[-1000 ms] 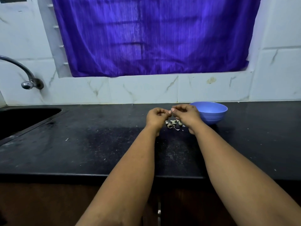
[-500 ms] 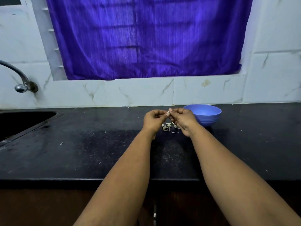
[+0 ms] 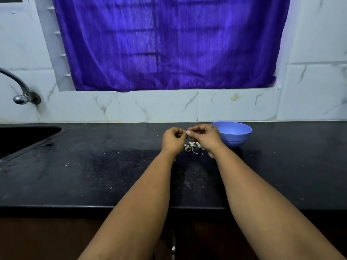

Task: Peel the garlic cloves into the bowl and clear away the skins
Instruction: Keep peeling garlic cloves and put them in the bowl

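Above the black counter, my left hand and my right hand meet fingertip to fingertip, both with curled fingers pinching a small garlic clove that is mostly hidden between them. Just below and behind the hands, a small pile of pale garlic pieces and skins lies on the counter. A blue bowl stands upright right of my right hand; its inside looks empty from here.
A sink is sunk into the counter at far left, with a metal tap above it. A purple curtain hangs over the tiled wall behind. The counter's front edge runs across below my forearms.
The hands stay joined on the clove, with only small finger shifts. The view has tilted slightly, so everything sits a little lower and further left in the frame.
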Available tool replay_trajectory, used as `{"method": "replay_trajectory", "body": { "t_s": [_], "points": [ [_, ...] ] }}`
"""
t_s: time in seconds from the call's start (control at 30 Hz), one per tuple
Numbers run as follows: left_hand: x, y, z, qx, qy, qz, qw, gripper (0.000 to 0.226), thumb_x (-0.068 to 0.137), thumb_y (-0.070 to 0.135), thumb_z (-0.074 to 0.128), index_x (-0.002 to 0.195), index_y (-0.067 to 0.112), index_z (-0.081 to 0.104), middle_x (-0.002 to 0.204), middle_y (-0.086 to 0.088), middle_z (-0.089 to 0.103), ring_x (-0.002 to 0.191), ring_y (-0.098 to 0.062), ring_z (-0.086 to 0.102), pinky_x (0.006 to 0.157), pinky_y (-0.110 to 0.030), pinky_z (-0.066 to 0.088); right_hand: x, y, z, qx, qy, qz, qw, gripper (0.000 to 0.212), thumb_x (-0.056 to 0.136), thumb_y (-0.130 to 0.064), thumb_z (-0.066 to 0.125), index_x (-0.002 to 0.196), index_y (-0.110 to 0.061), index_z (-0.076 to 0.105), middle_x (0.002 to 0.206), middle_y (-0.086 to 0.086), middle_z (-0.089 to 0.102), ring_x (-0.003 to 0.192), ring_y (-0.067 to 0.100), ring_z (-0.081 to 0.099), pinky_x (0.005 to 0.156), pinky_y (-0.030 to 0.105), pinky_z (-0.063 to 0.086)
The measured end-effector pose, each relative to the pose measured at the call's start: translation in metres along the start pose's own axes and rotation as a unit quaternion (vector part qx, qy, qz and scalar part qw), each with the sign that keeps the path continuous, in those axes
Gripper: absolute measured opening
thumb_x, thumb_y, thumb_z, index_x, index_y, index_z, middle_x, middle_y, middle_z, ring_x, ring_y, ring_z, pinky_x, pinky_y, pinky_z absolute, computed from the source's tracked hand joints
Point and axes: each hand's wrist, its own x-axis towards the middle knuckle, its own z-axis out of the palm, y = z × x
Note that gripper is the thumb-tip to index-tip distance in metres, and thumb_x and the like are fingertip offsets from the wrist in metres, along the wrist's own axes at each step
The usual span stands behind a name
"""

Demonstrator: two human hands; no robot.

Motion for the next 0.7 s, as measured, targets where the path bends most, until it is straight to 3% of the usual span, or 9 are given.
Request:
{"method": "replay_trajectory", "body": {
  "t_s": [0.1, 0.2, 0.3, 0.37, 0.47, 0.5, 0.6, 0.7],
  "points": [
    [-0.002, -0.001, 0.007, -0.001, -0.021, -0.004, 1.0, 0.011, 0.091, 0.017, 0.063, 0.08, 0.015, 0.062, 0.071, 0.004, 0.062, 0.064, -0.009, 0.052, 0.063, -0.026, 0.045, 0.003, -0.002, -0.007, -0.08, 0.021, -0.03, 0.996, 0.012, 0.079, -0.01, 0.078, 0.09, -0.01, 0.074, 0.078, 0.001, 0.073, 0.066, 0.004, 0.067, 0.067, 0.016, 0.055],
    [-0.005, 0.0, 0.012, 0.029, -0.05, 0.006, 0.998, 0.017, 0.094, 0.006, 0.051, 0.087, 0.017, 0.062, 0.083, 0.003, 0.065, 0.078, -0.012, 0.059, 0.075, -0.027, 0.049, 0.007, -0.008, -0.018, -0.166, 0.106, -0.117, 0.973, 0.01, 0.084, -0.004, 0.069, 0.093, -0.005, 0.074, 0.082, 0.0, 0.071, 0.065, -0.006, 0.061, 0.068, 0.001, 0.043],
    [-0.006, 0.0, 0.014, 0.072, -0.086, 0.013, 0.994, 0.028, 0.095, 0.001, 0.046, 0.115, 0.007, 0.064, 0.112, -0.006, 0.068, 0.105, -0.016, 0.063, 0.099, -0.03, 0.047, 0.011, -0.012, -0.036, -0.231, 0.18, -0.169, 0.941, 0.02, 0.088, 0.003, 0.057, 0.099, -0.002, 0.073, 0.102, 0.013, 0.067, 0.089, 0.017, 0.063, 0.08, 0.007, 0.038],
    [-0.006, 0.0, 0.01, 0.081, -0.087, 0.01, 0.993, 0.033, 0.095, 0.001, 0.047, 0.125, 0.007, 0.061, 0.121, -0.007, 0.066, 0.114, -0.016, 0.06, 0.105, -0.031, 0.043, 0.014, -0.01, -0.048, -0.254, 0.213, -0.161, 0.93, 0.024, 0.09, 0.006, 0.051, 0.1, 0.001, 0.072, 0.107, 0.013, 0.062, 0.097, 0.024, 0.06, 0.079, 0.007, 0.032],
    [-0.005, 0.0, 0.004, 0.085, -0.073, 0.001, 0.994, 0.036, 0.095, 0.004, 0.05, 0.13, 0.008, 0.057, 0.125, -0.006, 0.063, 0.117, -0.016, 0.058, 0.106, -0.032, 0.042, 0.02, -0.003, -0.064, -0.25, 0.266, -0.093, 0.926, 0.029, 0.092, 0.005, 0.044, 0.105, -0.002, 0.069, 0.102, -0.006, 0.057, 0.103, 0.024, 0.058, 0.07, 0.002, 0.029],
    [-0.004, 0.001, 0.001, 0.09, -0.063, -0.004, 0.994, 0.036, 0.095, 0.005, 0.05, 0.13, 0.009, 0.057, 0.127, -0.006, 0.063, 0.118, -0.016, 0.057, 0.106, -0.031, 0.042, 0.021, 0.0, -0.069, -0.263, 0.277, -0.066, 0.922, 0.033, 0.091, 0.005, 0.042, 0.109, -0.004, 0.068, 0.105, -0.006, 0.059, 0.107, 0.024, 0.058, 0.072, 0.004, 0.029],
    [-0.002, -0.001, -0.006, 0.115, -0.034, -0.026, 0.992, 0.035, 0.096, 0.009, 0.05, 0.129, 0.013, 0.058, 0.13, -0.001, 0.061, 0.122, -0.016, 0.053, 0.106, -0.029, 0.039, 0.026, 0.006, -0.077, -0.336, 0.28, -0.014, 0.899, 0.043, 0.091, -0.003, 0.041, 0.121, -0.02, 0.067, 0.124, 0.007, 0.061, 0.113, 0.031, 0.055, 0.089, 0.028, 0.044],
    [0.002, -0.007, -0.008, 0.136, -0.021, -0.042, 0.99, 0.03, 0.095, 0.014, 0.052, 0.122, 0.015, 0.063, 0.122, 0.001, 0.065, 0.127, -0.019, 0.048, 0.108, -0.033, 0.038, 0.025, 0.004, -0.074, -0.345, 0.267, -0.014, 0.899, 0.04, 0.094, -0.009, 0.045, 0.124, -0.026, 0.064, 0.128, 0.007, 0.057, 0.119, 0.026, 0.048, 0.094, 0.027, 0.04]
  ]
}}
